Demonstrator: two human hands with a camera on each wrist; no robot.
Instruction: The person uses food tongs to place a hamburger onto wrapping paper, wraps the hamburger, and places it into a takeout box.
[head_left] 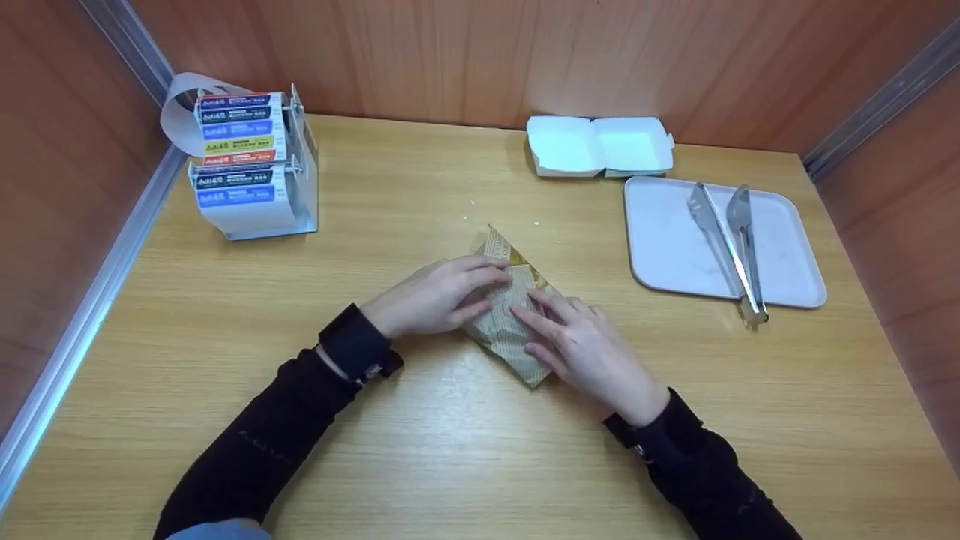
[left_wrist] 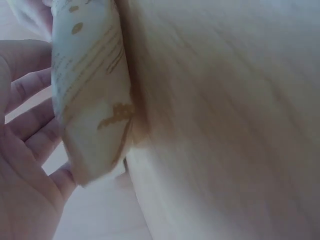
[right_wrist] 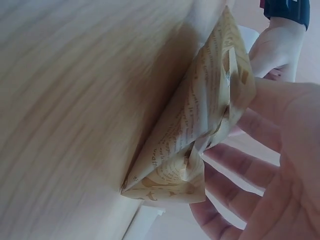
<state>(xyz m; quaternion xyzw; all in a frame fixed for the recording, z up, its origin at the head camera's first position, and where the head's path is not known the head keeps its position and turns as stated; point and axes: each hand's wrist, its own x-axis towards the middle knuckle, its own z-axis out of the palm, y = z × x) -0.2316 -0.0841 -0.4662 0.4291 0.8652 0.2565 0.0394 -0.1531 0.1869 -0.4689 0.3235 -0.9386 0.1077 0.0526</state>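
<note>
A packet wrapped in brown newsprint-patterned paper [head_left: 506,319] lies on the table between both hands. What it contains is hidden. My left hand [head_left: 439,296] rests on its left side, fingertips over the top and thumb lower down. From the right, my right hand [head_left: 589,349] presses on the folded paper with spread fingers. In the left wrist view, the loosely extended fingers of the left hand [left_wrist: 30,150] touch the side of the packet [left_wrist: 90,95]. The right wrist view shows folded flaps on the packet [right_wrist: 182,115], touched by the right hand [right_wrist: 285,165].
At the back left stands a label dispenser [head_left: 300,195] with several rolls of coloured labels. An opened white clamshell box [head_left: 600,146] sits against the back wall. To the right, metal tongs [head_left: 724,232] lie on a white tray [head_left: 660,255], their end over its front edge.
</note>
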